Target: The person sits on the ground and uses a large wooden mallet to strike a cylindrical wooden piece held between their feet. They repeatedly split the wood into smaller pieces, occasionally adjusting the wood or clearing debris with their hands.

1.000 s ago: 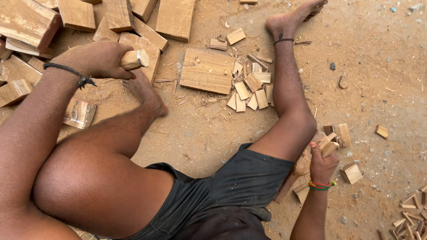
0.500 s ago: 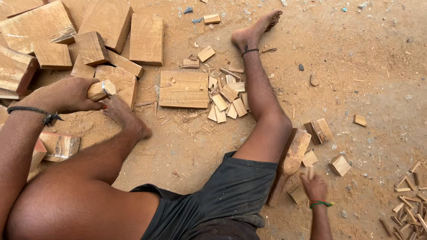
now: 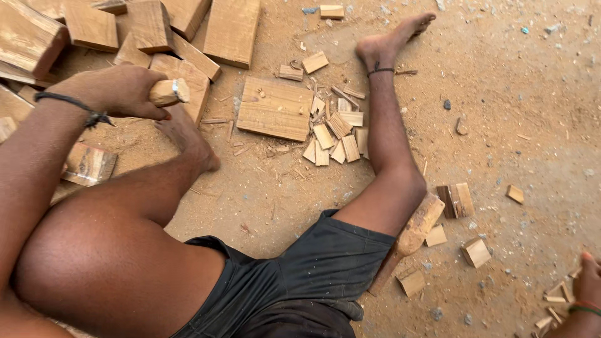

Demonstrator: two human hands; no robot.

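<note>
Head view: left hand [image 3: 116, 91] is gripping a small wood block [image 3: 169, 92], fingers curled tight to steady it above the foot [image 3: 188, 134]; right hand [image 3: 588, 281] is lying mostly out of frame, state indiscernible; mallet [image 3: 416, 228] is resting beside the thigh.

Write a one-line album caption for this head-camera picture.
Seated on sandy ground, a person's left hand grips a small wooden block beside stacked wood pieces; the right hand rests near scraps.
</note>
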